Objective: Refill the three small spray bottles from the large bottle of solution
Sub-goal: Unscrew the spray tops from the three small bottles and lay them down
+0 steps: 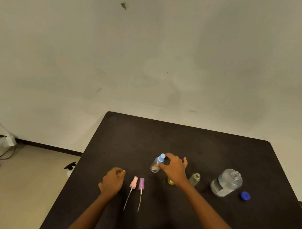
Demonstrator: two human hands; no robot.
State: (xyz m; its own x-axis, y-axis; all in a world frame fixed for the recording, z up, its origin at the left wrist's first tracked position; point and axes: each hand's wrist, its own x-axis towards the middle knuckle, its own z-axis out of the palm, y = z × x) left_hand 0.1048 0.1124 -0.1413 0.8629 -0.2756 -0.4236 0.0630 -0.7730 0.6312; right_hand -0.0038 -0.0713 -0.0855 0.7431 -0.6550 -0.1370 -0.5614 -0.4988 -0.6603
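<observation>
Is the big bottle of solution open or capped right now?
Open. The large bottle shows a bare threaded neck, and its blue cap lies apart from it on the table.

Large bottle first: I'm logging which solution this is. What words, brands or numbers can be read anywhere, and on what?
No text can be read.
On the large bottle, a pale label: too blurred to read.
On the blue-topped small bottle, pink spray head, purple spray head and blue cap: no lettering visible.

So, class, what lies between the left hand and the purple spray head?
The pink spray head, lying flat; the head view shows it.
</observation>
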